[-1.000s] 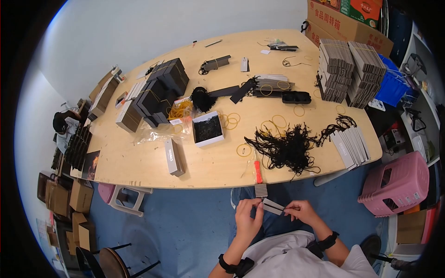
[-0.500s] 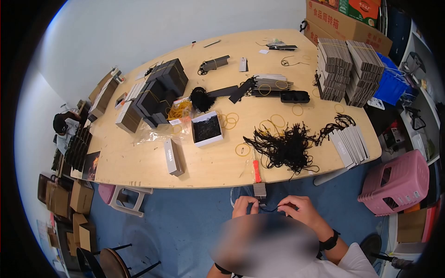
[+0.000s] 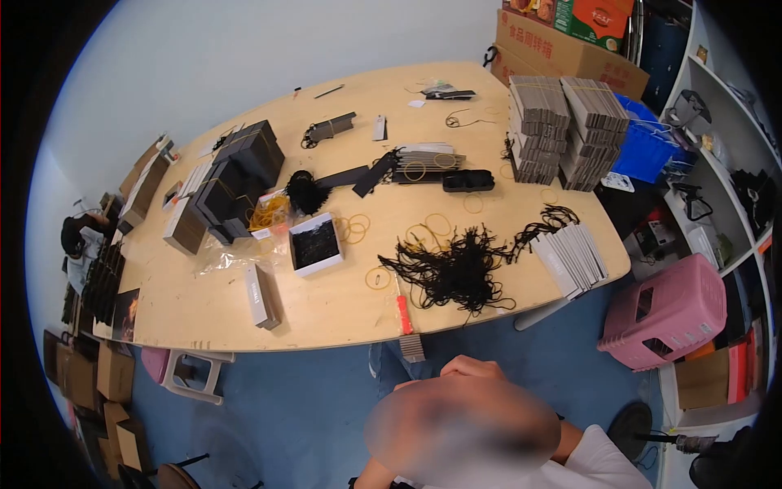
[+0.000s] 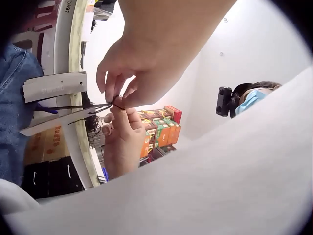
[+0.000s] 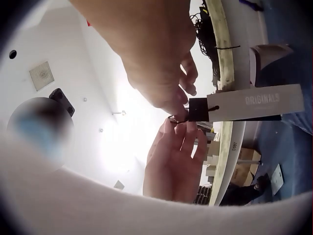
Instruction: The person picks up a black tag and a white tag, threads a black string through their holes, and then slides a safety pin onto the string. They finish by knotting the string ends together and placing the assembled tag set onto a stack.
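Both hands meet close to the body, partly blurred in the head view, where the right hand [image 3: 474, 368] shows best. In the left wrist view, the left hand [image 4: 142, 63] pinches a thin black cord at its fingertips, against the fingertips of the right hand [image 4: 122, 144], which also pinches it. From the cord hangs a grey printed tag [image 4: 56, 87], beside a second narrow strip [image 4: 54, 122]. The right wrist view shows the tag [image 5: 257, 102] with a black piece [image 5: 198, 108] behind it, the cord passing through its hole.
On the table [image 3: 342, 322] lie a heap of black cords [image 3: 452, 273], fanned grey tags [image 3: 570, 259], a white box of black bits [image 3: 318, 244] and rubber bands. Stacked tags [image 3: 539, 130] stand at the right rear. A small ribbed stack [image 3: 412, 348] sits at the near edge.
The hands have come together from apart, and the tag between them has left the head view. The head view has shifted, so the table stands further left.
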